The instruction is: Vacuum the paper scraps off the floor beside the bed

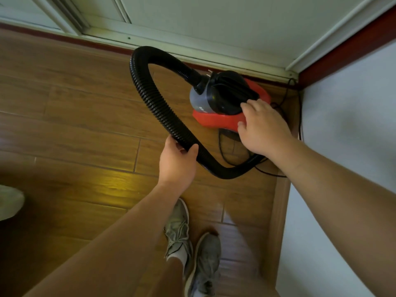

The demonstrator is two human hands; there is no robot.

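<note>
A small red, grey and black vacuum cleaner (216, 97) stands on the wooden floor in the corner by the wall. Its black ribbed hose (150, 91) loops up to the left, comes back down and bends to the right under my right arm. My left hand (177, 161) is closed around the hose low on that loop. My right hand (263, 125) rests on the vacuum's red body beside the black handle, fingers spread. No paper scraps and no bed show in this view.
A black power cord (220, 144) trails on the floor behind the vacuum toward the corner. A white sliding-door track (192, 48) runs along the far side and a pale wall (342, 146) stands at right. My two shoes (192, 249) are below. A pale object (8, 202) lies at left.
</note>
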